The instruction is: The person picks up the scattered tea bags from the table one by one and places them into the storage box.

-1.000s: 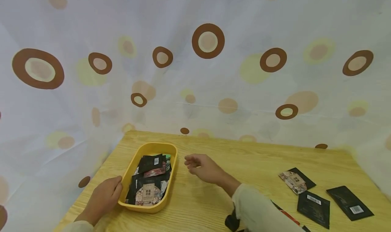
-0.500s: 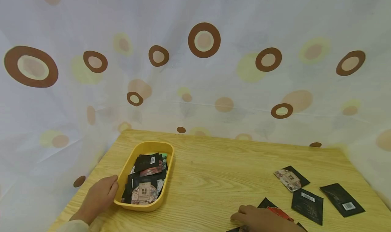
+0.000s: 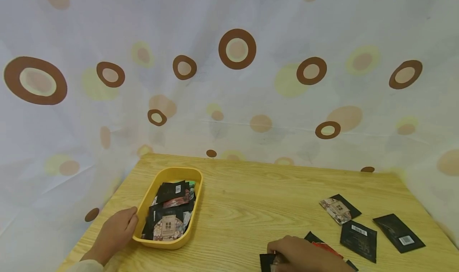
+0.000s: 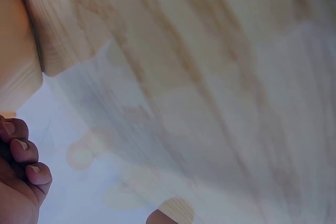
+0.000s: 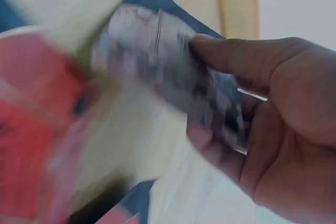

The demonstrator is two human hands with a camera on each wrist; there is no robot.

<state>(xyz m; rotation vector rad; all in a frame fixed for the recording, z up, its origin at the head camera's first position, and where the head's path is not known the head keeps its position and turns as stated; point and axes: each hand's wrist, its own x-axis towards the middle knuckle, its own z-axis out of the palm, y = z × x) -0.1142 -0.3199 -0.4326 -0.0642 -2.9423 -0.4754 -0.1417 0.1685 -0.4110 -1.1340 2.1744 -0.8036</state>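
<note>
At the left of the head view, my left hand [image 3: 115, 233] grips the near left rim of a yellow basket [image 3: 198, 200] that holds several dark packets [image 3: 168, 225]. In the left wrist view the curled fingers [image 4: 35, 174] show at the left edge. My right hand [image 3: 299, 254], low in the head view, pinches a dark packet [image 3: 266, 261] with a floral print. The right wrist view shows thumb and fingers round that packet [image 5: 163, 51], lifted and slightly blurred. A red packet [image 3: 327, 249] lies just beyond the right hand.
At the right of the wooden table [image 3: 247, 208] lie a floral packet [image 3: 338, 210], a black packet [image 3: 359, 240] partly below it, and another black packet [image 3: 399, 233]. A spotted white cloth [image 3: 201, 92] stands behind the table.
My right hand has moved from beside the basket to the near right and taken hold of a packet. My left hand keeps its grip on the basket. The head view has shifted slightly.
</note>
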